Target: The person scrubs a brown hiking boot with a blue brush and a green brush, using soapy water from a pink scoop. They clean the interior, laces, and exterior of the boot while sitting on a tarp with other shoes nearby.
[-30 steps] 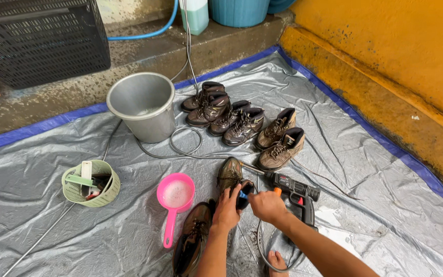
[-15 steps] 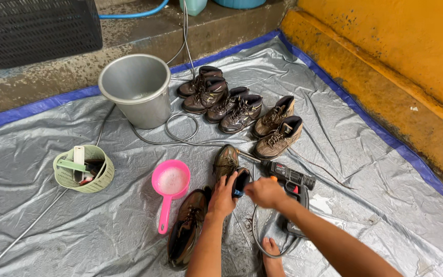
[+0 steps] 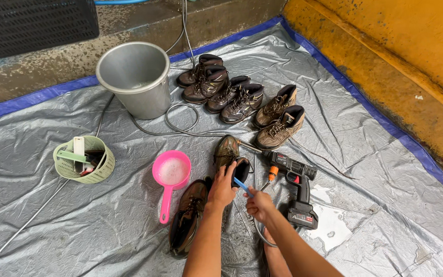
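Observation:
My left hand (image 3: 223,189) grips the ankle collar of a muddy brown boot (image 3: 227,152) that stands toe-away on the grey tarp (image 3: 52,225). A second muddy boot (image 3: 189,215) lies just left of my forearm. My right hand (image 3: 259,203) pinches a slim blue-handled tool (image 3: 241,185), whose tip points toward the boot's collar. Right beside that hand lies a black cordless spray gun (image 3: 296,179) with an orange nozzle and a hose.
Several more boots (image 3: 242,100) stand in pairs at the back. A metal bucket (image 3: 134,77), a pink scoop (image 3: 170,177) with foam and a green basket (image 3: 84,159) of brushes lie to the left. A concrete step runs behind, an orange wall (image 3: 401,56) at right.
The view has drifted so the scene sits higher and closer. My right hand has pulled back from the boot toward me, and the blue tool is now plainly visible in it.

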